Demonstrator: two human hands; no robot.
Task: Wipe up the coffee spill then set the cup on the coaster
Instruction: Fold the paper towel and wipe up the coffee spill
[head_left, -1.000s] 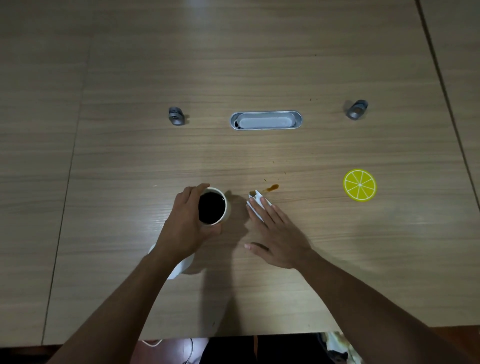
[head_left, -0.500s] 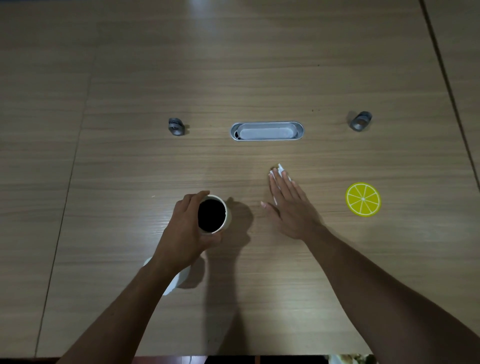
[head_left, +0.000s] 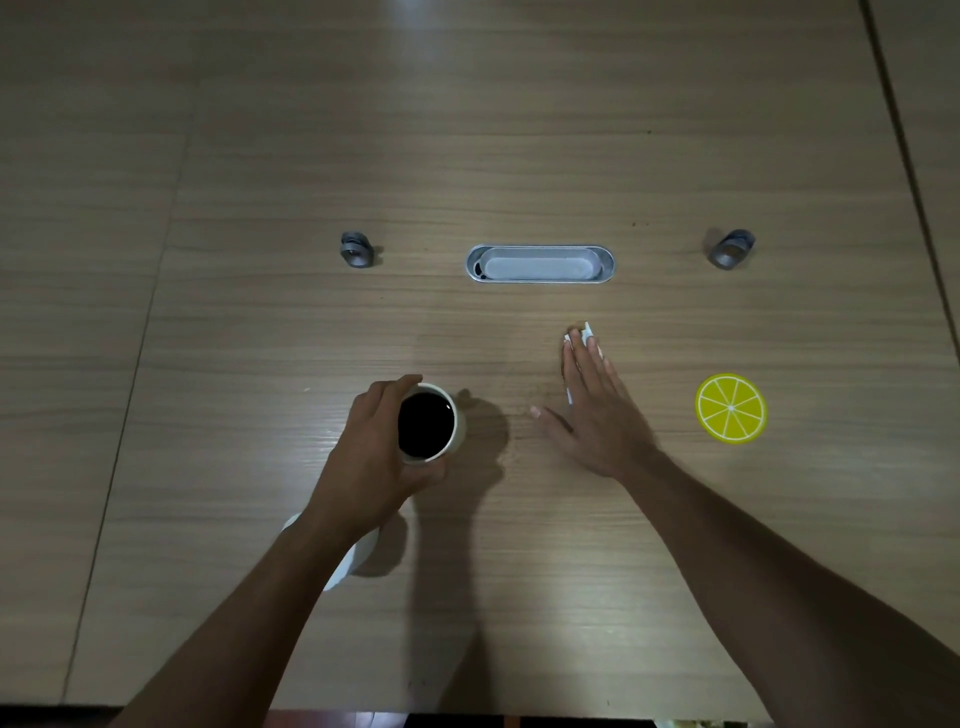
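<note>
One wood-grain table (head_left: 519, 130), dimly lit, seams near left and right edges. One oval metal grommet (head_left: 540, 264) at centre; two small grey fittings (head_left: 356, 250) flanking it. One lemon-slice coaster (head_left: 731, 408) toward right edge. One cup (head_left: 430, 423) of dark coffee, near centre, wrapped by left hand (head_left: 371, 457). Right hand (head_left: 597, 410) flat, fingers spread, pressing one white tissue (head_left: 584, 335), mostly hidden. Possibly faint specks left beside it.

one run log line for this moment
left hand: grips white coffee cup | right hand: flat on white tissue, wiping wooden table | yellow lemon-slice coaster: empty
</note>
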